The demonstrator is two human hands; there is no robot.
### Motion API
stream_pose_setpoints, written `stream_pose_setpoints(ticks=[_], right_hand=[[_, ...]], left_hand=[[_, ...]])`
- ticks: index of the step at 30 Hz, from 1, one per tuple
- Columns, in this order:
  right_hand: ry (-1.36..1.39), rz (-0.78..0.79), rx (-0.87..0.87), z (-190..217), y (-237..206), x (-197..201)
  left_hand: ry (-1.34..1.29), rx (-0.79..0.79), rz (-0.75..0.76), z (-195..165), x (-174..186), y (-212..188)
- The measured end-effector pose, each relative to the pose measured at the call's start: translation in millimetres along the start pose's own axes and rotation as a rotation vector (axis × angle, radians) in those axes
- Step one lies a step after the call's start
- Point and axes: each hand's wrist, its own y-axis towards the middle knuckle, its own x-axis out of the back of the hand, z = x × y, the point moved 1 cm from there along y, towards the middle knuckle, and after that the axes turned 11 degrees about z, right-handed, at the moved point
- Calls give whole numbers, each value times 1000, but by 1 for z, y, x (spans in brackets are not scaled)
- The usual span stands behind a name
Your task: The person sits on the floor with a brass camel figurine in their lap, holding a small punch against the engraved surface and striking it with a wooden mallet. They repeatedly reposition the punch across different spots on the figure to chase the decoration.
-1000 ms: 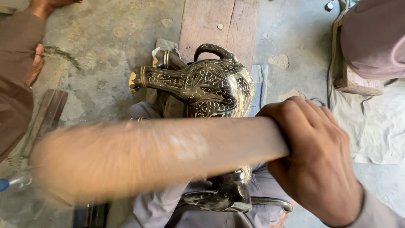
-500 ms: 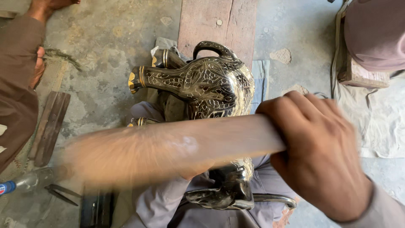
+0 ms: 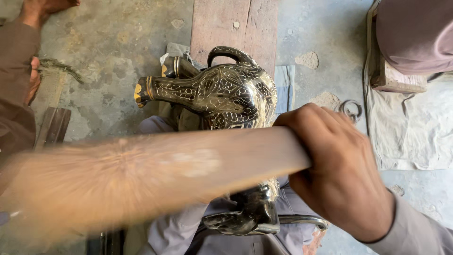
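The right hand (image 3: pixel 342 172) grips a wooden stick (image 3: pixel 155 172), its fingers (image 3: pixel 314 123) wrapped tight around the stick's near end. The stick runs leftward from the hand across the lower half of the view, growing broader and blurred toward its far end, so its exact shape there cannot be told. The left hand is not in view.

Behind the stick lies a dark metal jug (image 3: pixel 222 94), engraved all over with a fine pale leaf pattern. It lies on its side, its neck pointing left and ending in a brass-coloured mouth, its curved handle arching on the side away from the person. The jug rests over the person's lap, on grey cloth (image 3: pixel 174 229). Just below the stick, a dark cast piece (image 3: pixel 247 215) of the jug's base or stand shows, with a shiny metal bar (image 3: pixel 302 219) beside it.

Beyond the jug, a reddish wooden plank (image 3: pixel 233 28) lies on the concrete floor (image 3: pixel 118 47). Right of the jug, near the hand's knuckles, a small metal ring (image 3: pixel 350 109) lies on the floor. Further right, a pale sheet (image 3: pixel 410 127) covers the floor, and a wooden block (image 3: pixel 394 78) sits under another person's mauve garment (image 3: pixel 415 33). Left of the jug, another person's brown sleeve (image 3: pixel 16 94) and bare foot (image 3: pixel 42 8) reach into view.
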Motion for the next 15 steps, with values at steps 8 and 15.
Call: stream_pose_setpoints(ticks=[8,15], right_hand=[[344,-18,44,-3,-4,-2],[43,-48,-15,2,3,-1]], left_hand=[[-179,231,172,6,-10,-1],[-63,101,80,-1,9,5]])
